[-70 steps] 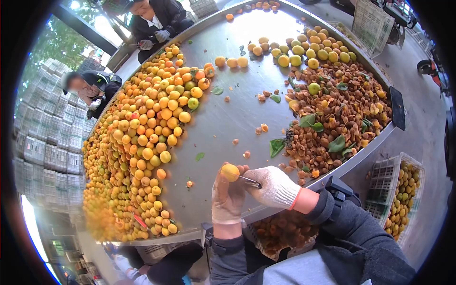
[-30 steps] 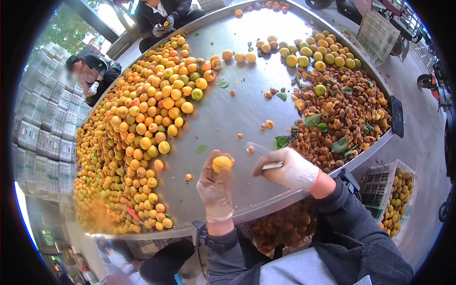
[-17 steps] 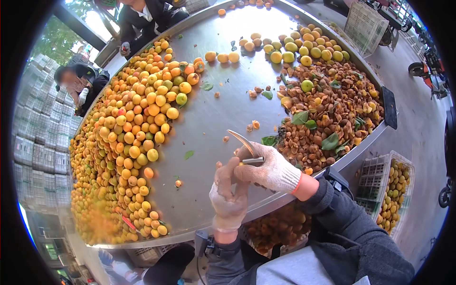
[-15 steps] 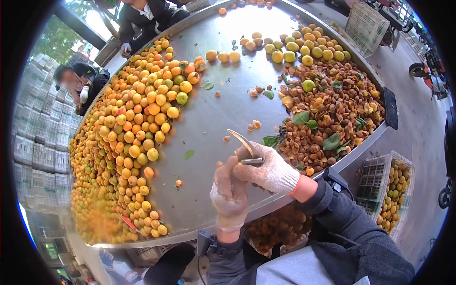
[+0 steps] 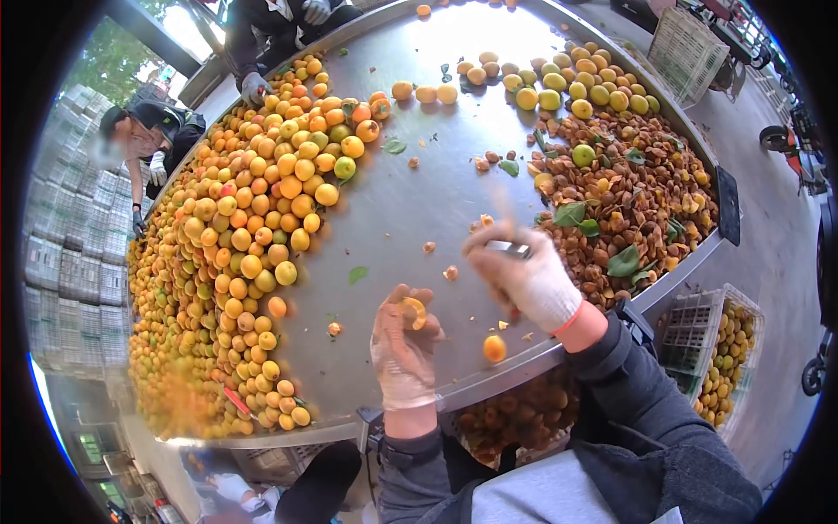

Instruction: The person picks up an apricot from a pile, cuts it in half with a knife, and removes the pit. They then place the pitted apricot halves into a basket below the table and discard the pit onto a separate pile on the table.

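My left hand, in a pale work glove, is closed on a cut apricot piece that shows an orange, curved edge between the fingers. To its right, my gloved right hand grips a knife; the metal collar shows, while the blade is smeared by motion. The hands are apart above the metal table. A single apricot rests on the tabletop near its front edge, below my right hand. Small bits lie around it.
A large heap of apricots covers the table's left side. Brown pits and scraps are piled at the right, with yellow fruit behind. A crate of fruit stands at the lower right. Co-workers are along the far left edge.
My hands have separated, the right one moving right with the knife. The cut piece now shows in my left hand, and an apricot now shows near the front edge. A co-worker's hand reached the heap.
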`<state>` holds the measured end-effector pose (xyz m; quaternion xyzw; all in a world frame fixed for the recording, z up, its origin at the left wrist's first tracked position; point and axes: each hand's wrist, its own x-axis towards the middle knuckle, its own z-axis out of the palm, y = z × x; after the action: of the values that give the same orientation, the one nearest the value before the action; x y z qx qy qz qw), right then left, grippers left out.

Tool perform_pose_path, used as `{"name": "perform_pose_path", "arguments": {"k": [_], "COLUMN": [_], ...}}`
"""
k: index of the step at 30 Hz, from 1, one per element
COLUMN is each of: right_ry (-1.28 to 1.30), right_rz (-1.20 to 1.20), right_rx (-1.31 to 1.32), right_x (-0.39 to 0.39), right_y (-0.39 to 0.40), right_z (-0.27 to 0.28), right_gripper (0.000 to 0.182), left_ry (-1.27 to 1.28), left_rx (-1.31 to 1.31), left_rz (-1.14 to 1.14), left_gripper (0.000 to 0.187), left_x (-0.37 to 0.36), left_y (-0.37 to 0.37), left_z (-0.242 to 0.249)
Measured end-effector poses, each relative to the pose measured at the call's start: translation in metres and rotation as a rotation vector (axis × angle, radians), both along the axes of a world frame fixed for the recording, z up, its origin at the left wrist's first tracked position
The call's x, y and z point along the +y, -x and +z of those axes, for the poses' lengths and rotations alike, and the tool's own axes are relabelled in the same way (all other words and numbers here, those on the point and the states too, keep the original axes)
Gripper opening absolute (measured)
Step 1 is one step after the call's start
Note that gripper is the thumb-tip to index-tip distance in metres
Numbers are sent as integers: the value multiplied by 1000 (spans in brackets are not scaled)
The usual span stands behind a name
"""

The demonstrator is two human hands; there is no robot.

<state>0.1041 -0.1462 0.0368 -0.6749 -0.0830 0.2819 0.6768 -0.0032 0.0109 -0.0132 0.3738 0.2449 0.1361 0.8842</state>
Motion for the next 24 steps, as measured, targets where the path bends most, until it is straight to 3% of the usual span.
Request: {"name": "perform_pose_path", "arguments": {"k": [2, 6, 14, 15, 16, 19, 20, 22, 23, 24], "right_ry": [-449, -706, -576, -537, -537, -430, -430, -444, -253, -252], "right_rz": [-353, -600, -491, -450, -451, -348, -348, -437, -527, -526], "right_rx": [262, 197, -118, -323, -321, -731, -728, -248, -324, -320], "right_x": [-2, 10, 11, 10, 10, 16, 18, 21, 23, 25], "right_y": [-4, 2, 13, 10, 9, 5, 4, 4, -5, -11], "right_z": [2, -3, -2, -9, -11, -20, -19, -19, -24, -27], "right_gripper": [16, 18, 18, 22, 22, 24, 24, 22, 21, 21], "left_ry": [-36, -61, -252, -314, -314, -479, -492, -506, -346, -186], "left_rx": [14, 89, 133, 152, 154, 164, 155, 150, 171, 192], "left_rz": [-23, -115, -138, -137, -137, -102, -96, -91, -97, -102], "left_gripper": [41, 43, 43, 42, 42, 40, 38, 37, 36, 35], "left_x": [-11, -28, -49, -49, -50, -52, -52, -51, -49, -48], "left_y": [-2, -7, -15, -16, -17, -18, -18, -21, -22, -24], "left_z": [-1, -2, 1, -2, -4, -13, -17, -14, -9, -5]}}
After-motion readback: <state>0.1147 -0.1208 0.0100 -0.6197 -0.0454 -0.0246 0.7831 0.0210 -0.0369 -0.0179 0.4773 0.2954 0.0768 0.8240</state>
